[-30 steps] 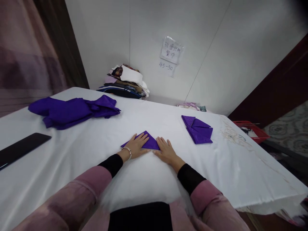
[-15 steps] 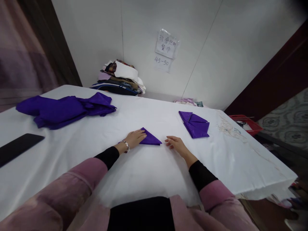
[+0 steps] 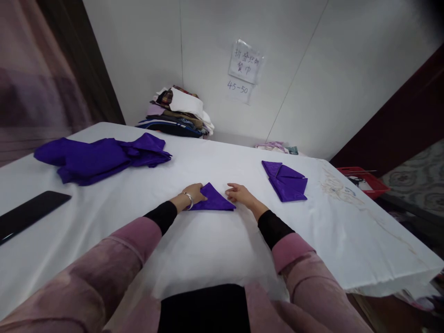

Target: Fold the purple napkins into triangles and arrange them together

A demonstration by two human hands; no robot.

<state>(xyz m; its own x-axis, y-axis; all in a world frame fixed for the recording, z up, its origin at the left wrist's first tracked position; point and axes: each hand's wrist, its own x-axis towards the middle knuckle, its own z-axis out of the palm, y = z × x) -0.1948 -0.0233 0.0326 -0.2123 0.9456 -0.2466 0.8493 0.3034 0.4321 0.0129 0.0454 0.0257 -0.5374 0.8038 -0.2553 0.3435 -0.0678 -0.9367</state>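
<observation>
below the "45-50" paper (image 3: 239,91), left grip (image 3: 194,193) pinches purple cloth (image 3: 215,200), right grip (image 3: 240,194) loosely parted, empty.

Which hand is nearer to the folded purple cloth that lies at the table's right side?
Right. The right hand is to the left of that folded cloth; the left hand is farther left, touching the purple triangle.

Both arms (image 3: 130,243) reach forward, the left hand (image 3: 194,193) curled, the right hand (image 3: 242,194) with fingers (image 3: 232,187) loosely bent.
</observation>
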